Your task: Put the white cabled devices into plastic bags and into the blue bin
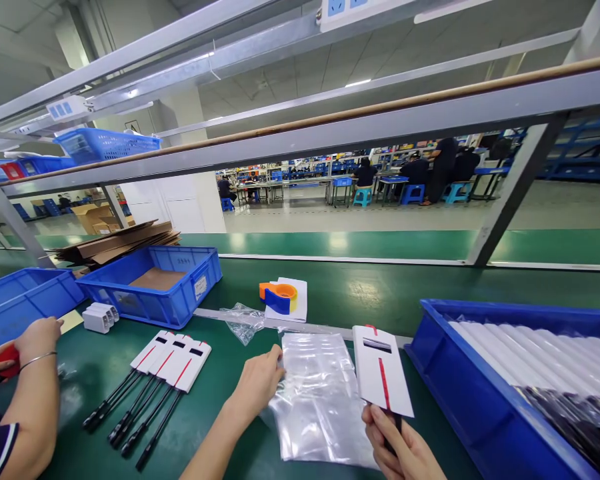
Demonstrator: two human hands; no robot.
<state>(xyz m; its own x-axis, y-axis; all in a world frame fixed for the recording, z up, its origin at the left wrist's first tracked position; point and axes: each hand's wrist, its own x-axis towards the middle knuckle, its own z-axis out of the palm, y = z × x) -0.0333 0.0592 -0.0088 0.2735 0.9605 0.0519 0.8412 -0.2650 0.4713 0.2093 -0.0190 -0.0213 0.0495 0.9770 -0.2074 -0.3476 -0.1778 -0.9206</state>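
Observation:
My right hand (400, 443) grips the black lower end of a white flat piece (373, 373), which has a red stripe and a dark slot and stands tilted above the bench. At the left edge of a stack of clear plastic bags (320, 400), my left hand (260, 380) has its fingers pinched together on a bag; the exact grip is partly hidden. Left of that hand lie several similar white pieces (190, 363) with red stripes, their black cable-like ends (155, 440) pointing toward me.
A blue bin (460, 393) on the right holds white sleeved pieces. Blue bins (180, 293) and cardboard (125, 243) stand at the left. An orange-and-blue tape dispenser (280, 300) lies behind the bags. A co-worker's arm (37, 393) reaches in at left; a metal shelf beam (300, 140) crosses above.

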